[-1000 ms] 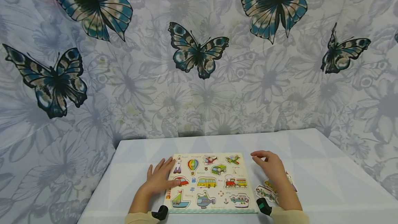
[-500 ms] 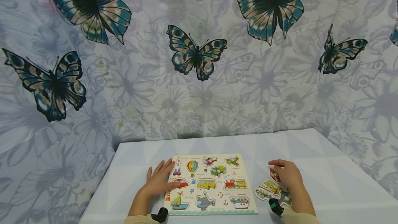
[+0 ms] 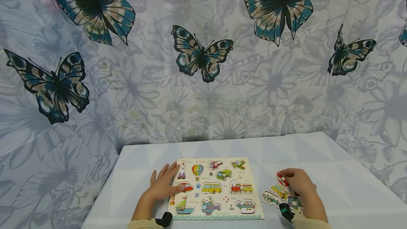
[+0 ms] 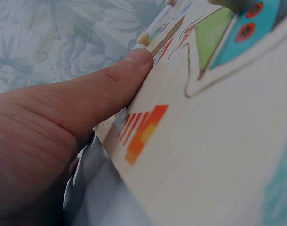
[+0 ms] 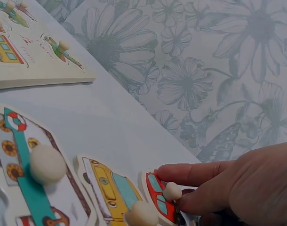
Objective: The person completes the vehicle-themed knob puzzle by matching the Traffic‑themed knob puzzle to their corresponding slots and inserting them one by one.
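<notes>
A wooden puzzle board [image 3: 194, 218] with printed vehicles lies flat on the table. My left hand [image 3: 162, 186] rests at its left edge with the fingers spread, and the thumb [image 4: 120, 77] lies straight over the board's surface. To the right of the board, my right hand [image 3: 300, 183] pinches a red car puzzle piece [image 5: 157, 195] by its round wooden knob [image 5: 172, 191], index finger along the piece's far edge. Beside it lie a yellow vehicle piece [image 5: 103, 186] and a ship piece [image 5: 26, 160], both knobbed. The right hand's other fingers are mostly hidden.
Another loose piece [image 3: 295, 203] lies close to the right wrist, partly overlapped by a black wrist camera [image 3: 286, 212]. The white table [image 3: 152, 154] ends at a butterfly-patterned cloth [image 3: 143, 80] hanging behind it.
My right hand has moved from beside the board's upper right corner, right and nearer to the body, onto the red car piece. The left hand has stayed in place.
</notes>
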{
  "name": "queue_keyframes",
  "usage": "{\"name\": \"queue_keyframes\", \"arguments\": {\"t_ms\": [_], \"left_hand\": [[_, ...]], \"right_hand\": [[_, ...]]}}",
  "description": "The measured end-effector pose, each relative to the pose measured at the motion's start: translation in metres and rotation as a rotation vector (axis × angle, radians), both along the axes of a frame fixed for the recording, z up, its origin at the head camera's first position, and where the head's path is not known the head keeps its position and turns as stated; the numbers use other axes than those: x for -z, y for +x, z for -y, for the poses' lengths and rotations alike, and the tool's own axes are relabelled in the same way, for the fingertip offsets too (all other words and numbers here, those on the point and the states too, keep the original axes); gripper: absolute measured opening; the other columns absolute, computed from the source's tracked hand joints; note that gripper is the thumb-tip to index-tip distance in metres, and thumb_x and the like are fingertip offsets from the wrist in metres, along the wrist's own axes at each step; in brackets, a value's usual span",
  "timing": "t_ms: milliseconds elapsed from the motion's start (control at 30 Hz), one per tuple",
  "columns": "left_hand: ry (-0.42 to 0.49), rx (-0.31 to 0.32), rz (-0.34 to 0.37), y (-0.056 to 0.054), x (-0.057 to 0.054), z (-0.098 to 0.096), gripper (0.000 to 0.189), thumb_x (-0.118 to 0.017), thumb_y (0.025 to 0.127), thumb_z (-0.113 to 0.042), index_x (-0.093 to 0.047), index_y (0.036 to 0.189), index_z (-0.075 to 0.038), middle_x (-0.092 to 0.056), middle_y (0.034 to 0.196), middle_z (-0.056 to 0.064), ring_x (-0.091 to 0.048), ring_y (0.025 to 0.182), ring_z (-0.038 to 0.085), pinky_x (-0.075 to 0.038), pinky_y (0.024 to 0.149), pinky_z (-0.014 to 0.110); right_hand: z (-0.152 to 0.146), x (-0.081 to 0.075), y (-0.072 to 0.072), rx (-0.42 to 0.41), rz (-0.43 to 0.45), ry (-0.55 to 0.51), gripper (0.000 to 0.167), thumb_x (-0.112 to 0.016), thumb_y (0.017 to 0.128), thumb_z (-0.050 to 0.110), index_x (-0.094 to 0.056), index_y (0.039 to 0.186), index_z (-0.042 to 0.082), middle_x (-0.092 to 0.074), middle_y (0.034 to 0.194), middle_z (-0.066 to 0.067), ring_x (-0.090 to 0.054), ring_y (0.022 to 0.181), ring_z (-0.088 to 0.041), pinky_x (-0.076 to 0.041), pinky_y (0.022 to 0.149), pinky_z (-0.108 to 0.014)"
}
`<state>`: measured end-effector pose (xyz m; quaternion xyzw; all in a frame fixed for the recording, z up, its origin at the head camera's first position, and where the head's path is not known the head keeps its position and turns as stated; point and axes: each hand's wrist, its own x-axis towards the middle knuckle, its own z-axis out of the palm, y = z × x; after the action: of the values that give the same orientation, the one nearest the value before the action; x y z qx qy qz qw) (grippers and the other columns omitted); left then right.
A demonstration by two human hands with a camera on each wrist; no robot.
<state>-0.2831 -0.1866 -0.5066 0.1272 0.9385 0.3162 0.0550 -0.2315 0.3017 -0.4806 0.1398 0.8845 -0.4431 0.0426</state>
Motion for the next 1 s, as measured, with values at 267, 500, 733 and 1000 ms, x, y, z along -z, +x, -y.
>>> {"name": "queue_keyframes", "arguments": {"t_ms": [267,500,733,1000], "left_hand": [[-0.023,-0.007,-0.005,0.0005,0.0019,0.0003,0.097,-0.080,0.077,-0.055,-0.038,0.156,-0.017,-0.028,0.166,0.006,-0.013,0.155,0.040,0.008,0.117,0.070],[-0.028,-0.003,-0.011,-0.0016,0.0044,0.0010,0.099,-0.078,0.077,-0.059,-0.036,0.157,-0.018,-0.026,0.167,0.006,-0.012,0.155,0.038,0.011,0.118,0.069],[-0.024,0.000,-0.010,-0.0018,0.0024,0.0004,0.101,-0.077,0.076,-0.062,-0.037,0.156,-0.015,-0.028,0.166,0.008,-0.014,0.155,0.040,0.009,0.117,0.070],[-0.019,0.006,0.016,0.0015,-0.0006,0.0009,0.102,-0.083,0.073,-0.055,-0.037,0.156,-0.017,-0.027,0.166,0.006,-0.013,0.155,0.039,0.008,0.117,0.070]], "right_hand": [[-0.0004,-0.0022,-0.0018,-0.030,0.006,0.111,0.024,-0.059,0.094,0.008,-0.074,0.112,0.009,-0.069,0.101,-0.011,-0.055,0.079,-0.025,-0.023,0.085,-0.067],[0.0005,-0.0040,-0.0041,-0.069,0.010,0.201,0.020,-0.062,0.094,0.014,-0.076,0.109,0.014,-0.068,0.107,-0.012,-0.060,0.092,-0.028,-0.031,0.081,-0.064],[0.0002,-0.0056,-0.0040,-0.091,0.030,0.233,0.020,-0.062,0.095,0.018,-0.077,0.109,0.018,-0.069,0.112,-0.014,-0.061,0.097,-0.034,-0.031,0.084,-0.072],[0.0023,-0.0047,-0.0033,-0.094,0.021,0.250,0.018,-0.064,0.095,0.018,-0.076,0.108,0.017,-0.070,0.108,-0.012,-0.062,0.095,-0.033,-0.034,0.081,-0.069]]}}
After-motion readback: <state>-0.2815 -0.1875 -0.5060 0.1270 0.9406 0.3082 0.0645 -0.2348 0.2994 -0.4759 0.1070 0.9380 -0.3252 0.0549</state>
